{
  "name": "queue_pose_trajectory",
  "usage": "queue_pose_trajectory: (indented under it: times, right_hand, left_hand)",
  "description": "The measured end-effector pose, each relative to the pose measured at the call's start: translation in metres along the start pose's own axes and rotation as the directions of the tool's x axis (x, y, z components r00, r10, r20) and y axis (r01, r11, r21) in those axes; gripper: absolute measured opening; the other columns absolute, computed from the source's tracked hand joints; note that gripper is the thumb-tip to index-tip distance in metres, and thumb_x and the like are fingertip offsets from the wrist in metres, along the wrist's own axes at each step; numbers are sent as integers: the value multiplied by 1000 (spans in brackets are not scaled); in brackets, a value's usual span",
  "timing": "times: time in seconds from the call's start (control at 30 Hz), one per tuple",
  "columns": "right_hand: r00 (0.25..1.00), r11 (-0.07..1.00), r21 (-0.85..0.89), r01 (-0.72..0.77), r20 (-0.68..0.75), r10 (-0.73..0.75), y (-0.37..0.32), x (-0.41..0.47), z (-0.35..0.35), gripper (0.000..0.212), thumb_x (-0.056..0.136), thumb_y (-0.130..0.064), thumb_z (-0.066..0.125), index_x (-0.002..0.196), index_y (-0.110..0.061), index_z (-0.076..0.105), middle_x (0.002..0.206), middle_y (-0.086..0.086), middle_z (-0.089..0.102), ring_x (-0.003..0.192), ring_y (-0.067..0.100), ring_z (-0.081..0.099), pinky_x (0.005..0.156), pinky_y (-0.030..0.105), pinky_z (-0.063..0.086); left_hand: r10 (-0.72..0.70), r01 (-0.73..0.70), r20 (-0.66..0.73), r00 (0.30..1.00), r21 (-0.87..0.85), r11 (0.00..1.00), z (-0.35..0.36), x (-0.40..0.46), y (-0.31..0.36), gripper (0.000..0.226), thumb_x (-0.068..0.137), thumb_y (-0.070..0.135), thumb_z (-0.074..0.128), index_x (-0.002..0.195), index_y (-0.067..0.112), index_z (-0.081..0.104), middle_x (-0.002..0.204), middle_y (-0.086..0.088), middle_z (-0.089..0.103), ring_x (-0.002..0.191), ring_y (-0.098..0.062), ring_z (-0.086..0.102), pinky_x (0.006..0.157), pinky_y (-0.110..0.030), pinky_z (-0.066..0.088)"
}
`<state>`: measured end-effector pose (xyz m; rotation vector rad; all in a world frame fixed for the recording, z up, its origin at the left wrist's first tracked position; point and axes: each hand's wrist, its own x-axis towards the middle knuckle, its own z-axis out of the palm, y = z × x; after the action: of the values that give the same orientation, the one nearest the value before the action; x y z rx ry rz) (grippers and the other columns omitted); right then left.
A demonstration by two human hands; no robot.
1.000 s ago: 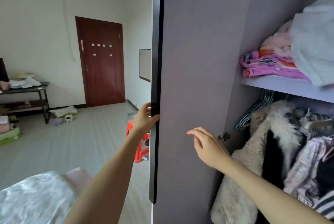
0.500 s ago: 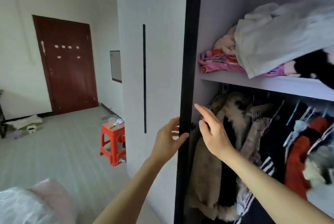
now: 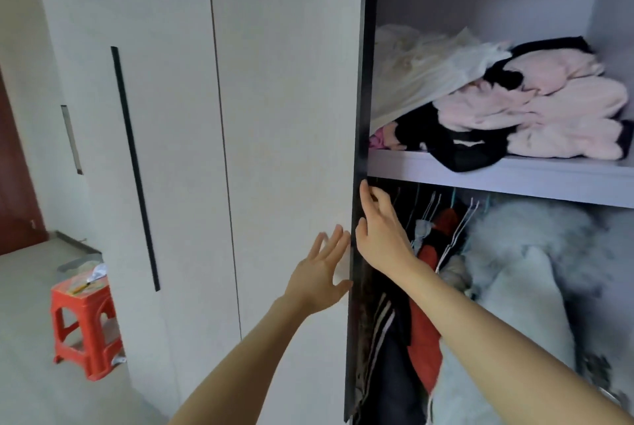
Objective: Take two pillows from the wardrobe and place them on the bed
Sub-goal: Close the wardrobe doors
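Note:
The wardrobe door (image 3: 291,115) is swung wide, its black edge (image 3: 360,184) facing me. My left hand (image 3: 320,273) lies with straight, spread fingers against the door's white outer face, beside the edge. My right hand (image 3: 379,236) reaches past the edge on its inner side, fingers relaxed, touching or nearly touching it. Inside, a shelf (image 3: 497,174) carries piled pink, black and cream clothes (image 3: 514,105). Below hang garments (image 3: 425,287) and a white fluffy mass (image 3: 535,270). I cannot pick out a pillow for certain. The bed is out of view.
A red plastic stool (image 3: 84,321) stands on the floor at the left, by the closed wardrobe doors with a long black handle (image 3: 135,167). A dark red room door (image 3: 13,184) shows at the far left edge.
The door has swung further open and my view has turned right into the wardrobe. My left hand let go of the door's edge and now lies flat on its face.

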<state>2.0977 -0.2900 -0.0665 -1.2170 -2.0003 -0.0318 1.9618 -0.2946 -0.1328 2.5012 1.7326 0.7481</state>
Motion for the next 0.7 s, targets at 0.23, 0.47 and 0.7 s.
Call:
queue_pose_trajectory:
  times: [0.23, 0.47, 0.7]
  right_hand:
    - [994, 993, -106, -45, 97, 55, 33, -1, -7, 57, 94, -13, 36, 145, -18, 11, 150, 2, 18, 131, 21, 26, 97, 35, 41]
    - [957, 989, 70, -133, -250, 146, 48, -94, -38, 40, 91, -7, 40, 130, -9, 45, 134, 4, 46, 126, 17, 39, 100, 14, 25]
    - [875, 966, -98, -239, -454, 171, 42, -243, -103, 36, 86, -7, 36, 117, -6, 55, 119, 9, 56, 111, 17, 49, 100, 17, 36]
  left_hand:
    - [4, 0, -37, 999, 108, 994, -1, 34, 6, 65, 93, 27, 47, 145, 28, 9, 156, 10, 4, 144, -21, -4, 111, -44, 28]
    - [63, -109, -297, 953, -140, 984, 28, -9, 58, 50, 91, 20, 47, 139, 18, 35, 152, -5, 25, 142, -25, 14, 113, -43, 24]
    - [491, -569, -315, 812, -239, 787, 59, -46, 163, 49, 83, 26, 43, 129, 9, 47, 138, -15, 44, 129, -23, 36, 105, -37, 33]
